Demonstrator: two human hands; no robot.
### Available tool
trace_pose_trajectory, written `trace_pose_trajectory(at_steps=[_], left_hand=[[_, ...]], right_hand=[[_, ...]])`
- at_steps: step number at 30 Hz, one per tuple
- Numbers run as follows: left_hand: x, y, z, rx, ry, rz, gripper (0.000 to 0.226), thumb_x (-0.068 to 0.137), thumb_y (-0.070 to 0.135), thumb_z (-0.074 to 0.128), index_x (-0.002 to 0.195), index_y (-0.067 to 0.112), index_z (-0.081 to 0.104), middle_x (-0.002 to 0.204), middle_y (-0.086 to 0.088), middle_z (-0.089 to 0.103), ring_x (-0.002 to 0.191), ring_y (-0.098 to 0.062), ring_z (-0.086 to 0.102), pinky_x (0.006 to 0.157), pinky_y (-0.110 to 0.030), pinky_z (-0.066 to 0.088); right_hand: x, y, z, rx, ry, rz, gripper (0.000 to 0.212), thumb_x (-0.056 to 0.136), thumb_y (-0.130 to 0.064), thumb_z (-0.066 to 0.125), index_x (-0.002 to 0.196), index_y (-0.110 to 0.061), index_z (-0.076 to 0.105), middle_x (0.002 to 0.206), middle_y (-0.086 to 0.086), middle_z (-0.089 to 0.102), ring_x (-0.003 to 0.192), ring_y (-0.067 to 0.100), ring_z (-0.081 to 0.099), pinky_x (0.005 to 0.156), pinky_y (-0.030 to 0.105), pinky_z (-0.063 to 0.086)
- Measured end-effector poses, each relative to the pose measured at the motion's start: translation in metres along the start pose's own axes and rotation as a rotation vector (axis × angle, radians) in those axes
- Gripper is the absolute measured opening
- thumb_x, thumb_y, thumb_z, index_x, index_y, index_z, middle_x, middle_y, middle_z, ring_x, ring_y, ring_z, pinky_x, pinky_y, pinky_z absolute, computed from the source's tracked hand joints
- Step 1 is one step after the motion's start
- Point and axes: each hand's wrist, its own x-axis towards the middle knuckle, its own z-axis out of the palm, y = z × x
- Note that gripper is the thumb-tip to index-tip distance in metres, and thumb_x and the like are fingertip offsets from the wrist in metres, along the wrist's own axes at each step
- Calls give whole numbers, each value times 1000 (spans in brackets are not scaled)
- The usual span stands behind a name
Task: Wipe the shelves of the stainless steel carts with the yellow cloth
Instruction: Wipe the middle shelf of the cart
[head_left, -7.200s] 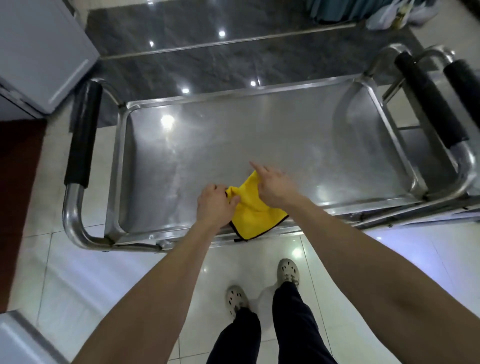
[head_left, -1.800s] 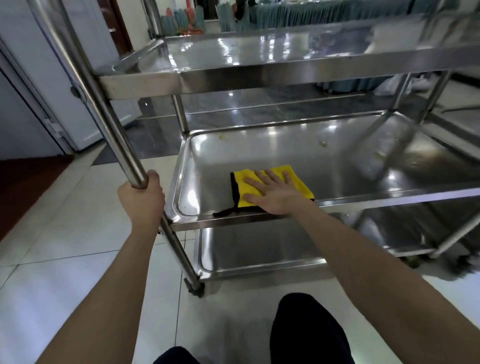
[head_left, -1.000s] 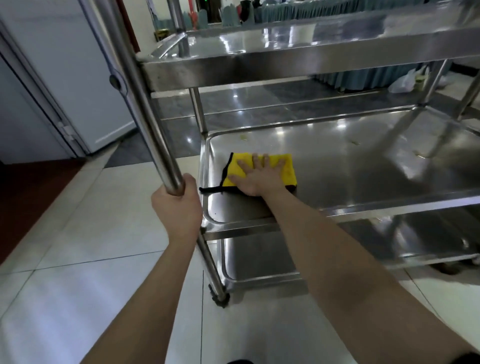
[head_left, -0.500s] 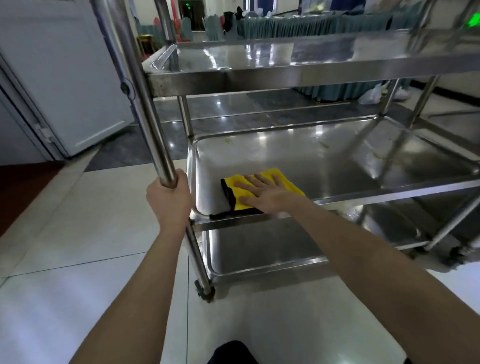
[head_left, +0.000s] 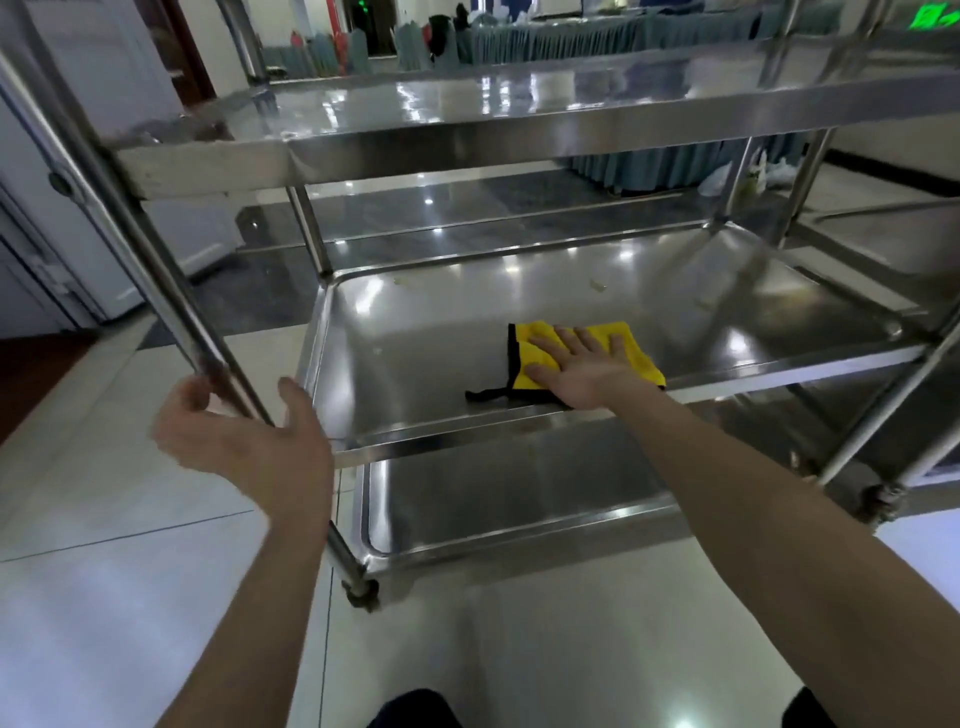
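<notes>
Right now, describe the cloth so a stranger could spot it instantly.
Find the three-tier stainless steel cart and look at its middle shelf, near the front rim. The yellow cloth lies flat there under the right hand, the only bright thing on the metal, edged in black.

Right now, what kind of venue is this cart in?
Probably a banquet hall or hotel function room: skirted tables in teal cloth stand at the back, the tiled floor is glossy, and a green exit sign glows at upper right.

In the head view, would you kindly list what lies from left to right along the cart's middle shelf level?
Open left hand at the slanted steel cart post → bare middle steel shelf → black-edged yellow cloth → right hand pressed flat on the cloth.
</notes>
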Motion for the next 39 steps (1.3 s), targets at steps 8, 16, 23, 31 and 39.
trace_pose_trajectory(at_steps=[8, 16, 23, 31, 39], left_hand=[[-117, 91, 113, 199, -709, 239, 37, 110, 32, 52, 136, 7, 61, 133, -15, 63, 127, -38, 57, 110, -51, 42], [-152, 110, 183, 525, -977, 316, 48, 106, 6, 29, 136, -13, 62, 137, -45, 58, 118, -62, 63, 97, -68, 53], [-156, 118, 200, 703, -1040, 311, 51, 107, 10, 28, 146, -8, 56, 153, -36, 50, 141, -55, 49, 114, -67, 41], [-171, 126, 207, 880, -1088, 440, 59, 94, 13, 24, 132, -10, 62, 136, -39, 58, 126, -59, 57, 102, -70, 47], [-156, 116, 214, 857, -1150, 347, 68, 107, 45, 12, 162, 16, 40, 171, -12, 33, 161, -34, 24, 132, -49, 17]], right_hand=[[9, 16, 0, 2, -38, -166, 79, 96, -86, 13, 166, -54, -3, 178, -13, -15, 164, 21, -19, 125, 67, -17], [14, 85, -11, 6, -11, -413, 71, 100, -80, 21, 165, -58, 4, 179, -16, -6, 166, 17, -9, 127, 64, -13], [37, 219, -33, -7, 9, -330, 69, 100, -82, 18, 164, -61, 2, 177, -21, -10, 165, 12, -12, 130, 58, -11], [65, 377, -57, 14, 40, -25, 81, 86, -96, 9, 161, -66, -3, 178, -18, -7, 166, 16, -9, 129, 63, -8], [85, 244, -48, -4, 78, -114, 84, 91, -91, 13, 167, -55, 3, 181, -5, -8, 166, 33, -9, 121, 77, -10]])
